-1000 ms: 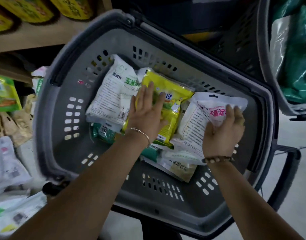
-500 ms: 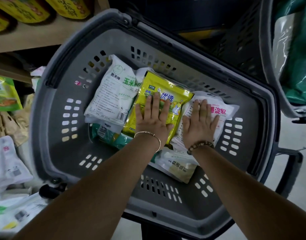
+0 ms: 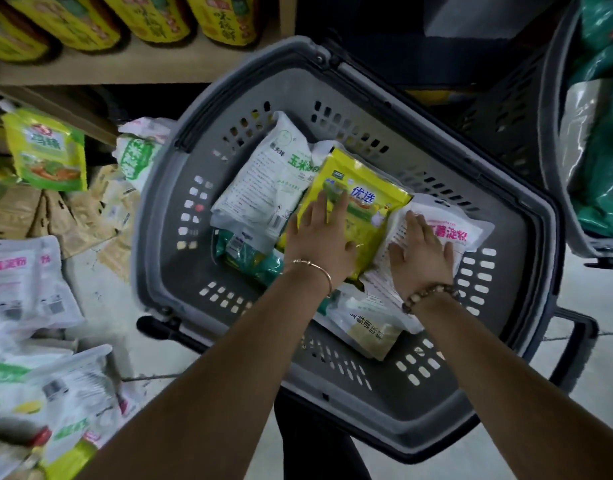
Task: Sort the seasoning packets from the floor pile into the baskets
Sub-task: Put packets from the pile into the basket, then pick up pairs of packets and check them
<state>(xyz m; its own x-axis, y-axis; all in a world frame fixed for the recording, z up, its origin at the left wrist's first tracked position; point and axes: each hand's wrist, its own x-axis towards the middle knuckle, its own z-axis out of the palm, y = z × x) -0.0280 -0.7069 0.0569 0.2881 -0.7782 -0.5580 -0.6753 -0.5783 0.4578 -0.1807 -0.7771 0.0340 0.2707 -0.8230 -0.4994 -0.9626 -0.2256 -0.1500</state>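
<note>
Packets (image 3: 260,192) lie several deep in the grey basket (image 3: 159,244), and the newest, the white packet (image 3: 454,233) with pink lettering, is now down flat among them. A second ago the right grip (image 3: 419,258) held it by its edge, above the others. Half a second ago it had been laid down and the hand was spread over it. Now that grip is wide, fingers straight, palm resting on the packet's near half. The left grip (image 3: 318,244) is just as wide and has stayed flat on the yellow packet (image 3: 363,209) throughout, probably to keep it from sliding. The white packet lies against the yellow one's right side and partly covers a pale packet nearer the person. Neither hand holds anything.

The view has also swung left, so more of the pile (image 3: 38,341) on the floor beside the basket shows, with many white and green packets unsorted. A second basket (image 3: 554,161) at the right holds green bags (image 3: 602,188).

My reading is that this placement is finished and pressed down, so both hands are free to go back to the pile. Much sorting remains.
</note>
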